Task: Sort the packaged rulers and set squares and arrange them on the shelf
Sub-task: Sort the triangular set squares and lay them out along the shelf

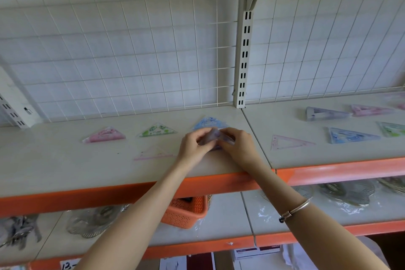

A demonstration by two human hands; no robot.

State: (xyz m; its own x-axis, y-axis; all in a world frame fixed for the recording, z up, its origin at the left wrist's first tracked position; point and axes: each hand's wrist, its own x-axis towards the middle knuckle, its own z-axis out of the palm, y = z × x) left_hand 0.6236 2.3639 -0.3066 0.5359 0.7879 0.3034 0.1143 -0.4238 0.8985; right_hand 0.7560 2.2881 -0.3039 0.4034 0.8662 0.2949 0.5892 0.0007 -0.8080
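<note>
held set square mostly hidden | green set square edge-cut

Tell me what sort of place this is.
Likely a shop selling stationery: packaged set squares laid out on an orange-edged display shelf, a wire grid back panel, glass dishes on the shelf below.

Pink set square, green set square and blue set square are lying flat in a far row on shelf; purple set square is being held just nearer.

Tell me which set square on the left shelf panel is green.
The green set square, in the middle of the back row. It lies between the pink one on its left and the blue one on its right.
</note>
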